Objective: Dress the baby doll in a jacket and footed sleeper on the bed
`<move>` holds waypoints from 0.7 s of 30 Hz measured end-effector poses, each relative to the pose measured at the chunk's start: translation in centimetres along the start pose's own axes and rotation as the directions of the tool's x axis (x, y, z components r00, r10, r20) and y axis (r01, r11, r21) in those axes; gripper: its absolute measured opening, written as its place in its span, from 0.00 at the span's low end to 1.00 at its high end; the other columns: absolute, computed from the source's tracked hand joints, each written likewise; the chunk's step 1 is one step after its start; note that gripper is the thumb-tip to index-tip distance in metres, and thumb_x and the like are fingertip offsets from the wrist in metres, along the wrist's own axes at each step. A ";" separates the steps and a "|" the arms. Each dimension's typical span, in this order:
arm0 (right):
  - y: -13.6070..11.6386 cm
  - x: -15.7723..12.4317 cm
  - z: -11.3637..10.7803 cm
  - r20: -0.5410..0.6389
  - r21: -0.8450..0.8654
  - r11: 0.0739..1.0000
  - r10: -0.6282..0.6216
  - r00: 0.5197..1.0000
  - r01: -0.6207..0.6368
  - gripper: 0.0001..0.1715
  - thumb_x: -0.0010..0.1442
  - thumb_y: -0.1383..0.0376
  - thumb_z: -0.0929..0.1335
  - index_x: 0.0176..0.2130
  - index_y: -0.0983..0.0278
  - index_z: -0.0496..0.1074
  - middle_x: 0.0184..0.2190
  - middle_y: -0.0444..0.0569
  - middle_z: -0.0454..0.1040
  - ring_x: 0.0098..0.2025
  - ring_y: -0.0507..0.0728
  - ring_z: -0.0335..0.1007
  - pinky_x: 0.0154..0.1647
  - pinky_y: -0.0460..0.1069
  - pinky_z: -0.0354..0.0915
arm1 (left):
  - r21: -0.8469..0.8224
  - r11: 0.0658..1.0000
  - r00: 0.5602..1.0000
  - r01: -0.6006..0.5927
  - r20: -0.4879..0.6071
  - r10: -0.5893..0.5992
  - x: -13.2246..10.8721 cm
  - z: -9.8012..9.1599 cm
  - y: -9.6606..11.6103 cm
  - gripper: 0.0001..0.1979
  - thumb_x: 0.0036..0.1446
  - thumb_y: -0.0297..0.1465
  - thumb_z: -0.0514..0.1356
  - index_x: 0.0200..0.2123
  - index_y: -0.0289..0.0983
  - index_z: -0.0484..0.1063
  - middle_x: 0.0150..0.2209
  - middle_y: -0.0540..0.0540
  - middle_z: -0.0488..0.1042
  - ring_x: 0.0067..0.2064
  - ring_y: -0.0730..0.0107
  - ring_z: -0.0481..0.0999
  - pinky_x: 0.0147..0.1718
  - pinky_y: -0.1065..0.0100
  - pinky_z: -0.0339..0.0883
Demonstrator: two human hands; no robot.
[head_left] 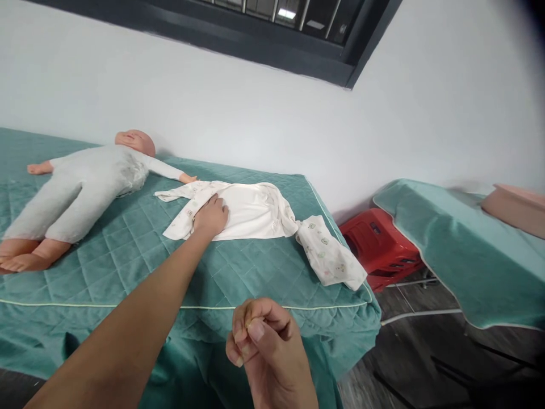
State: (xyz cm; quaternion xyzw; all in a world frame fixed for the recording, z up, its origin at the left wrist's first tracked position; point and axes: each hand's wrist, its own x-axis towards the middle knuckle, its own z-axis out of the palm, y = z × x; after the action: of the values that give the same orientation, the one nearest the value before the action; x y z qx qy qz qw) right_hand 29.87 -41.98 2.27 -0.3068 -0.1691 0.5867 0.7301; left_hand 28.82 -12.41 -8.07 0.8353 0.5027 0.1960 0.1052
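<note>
White printed baby garment [251,213] could slide off teal quilted bed [128,255] corner.
Left hand [210,216] fingers flat on it; right hand [264,346] fingers curled, empty.

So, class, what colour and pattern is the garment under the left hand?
The garment is cream-white with small pale printed motifs; head view.

The scene is seen from one camera worn on the head, pointed forward and down across the green bed [123,261] toward the white wall [255,113]. The view is tilted, and the right hand [268,346] is caught very near the lens.
</note>
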 end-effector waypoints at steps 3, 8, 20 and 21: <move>-0.1 0.0 -0.1 -0.009 0.021 0.999 0.027 1.000 -0.027 0.08 0.47 0.64 0.78 0.23 0.62 0.77 0.21 0.43 0.72 0.21 0.47 0.60 0.23 0.43 0.57 | -0.002 1.000 1.000 0.003 -0.007 -0.003 0.0 0.0 0.0 0.20 0.65 0.35 0.45 0.54 0.36 0.68 0.66 0.39 0.60 0.67 0.57 0.59 0.64 0.55 0.55; -0.4 0.1 -0.6 -0.038 0.022 0.998 0.060 0.998 -0.059 0.10 0.43 0.65 0.80 0.23 0.63 0.77 0.22 0.43 0.72 0.21 0.46 0.61 0.24 0.43 0.59 | 0.001 1.000 1.000 -0.005 -0.006 0.005 0.0 0.1 0.0 0.21 0.65 0.36 0.45 0.54 0.35 0.68 0.66 0.38 0.60 0.66 0.57 0.60 0.64 0.56 0.55; -0.9 0.1 -2.0 0.031 0.004 1.000 0.017 0.999 -0.017 0.11 0.52 0.64 0.76 0.38 0.59 0.80 0.35 0.48 0.78 0.30 0.51 0.69 0.27 0.45 0.66 | 0.016 1.000 1.000 0.011 0.002 -0.011 0.0 0.0 0.1 0.20 0.65 0.35 0.45 0.54 0.37 0.68 0.66 0.40 0.60 0.66 0.57 0.61 0.64 0.56 0.55; -0.7 0.1 -2.3 0.044 0.008 1.000 0.012 0.999 -0.012 0.09 0.53 0.63 0.76 0.37 0.60 0.80 0.34 0.49 0.79 0.29 0.51 0.69 0.27 0.45 0.65 | 0.018 1.000 1.000 0.012 0.002 -0.012 0.0 0.0 0.1 0.20 0.65 0.35 0.45 0.54 0.37 0.68 0.66 0.40 0.60 0.66 0.57 0.61 0.64 0.56 0.55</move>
State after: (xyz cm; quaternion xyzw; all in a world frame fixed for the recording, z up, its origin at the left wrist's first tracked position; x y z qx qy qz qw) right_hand 31.80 -42.52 1.00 -0.2918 -0.1809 0.5985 0.7239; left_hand 28.88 -12.40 -8.01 0.8335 0.5092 0.1901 0.0994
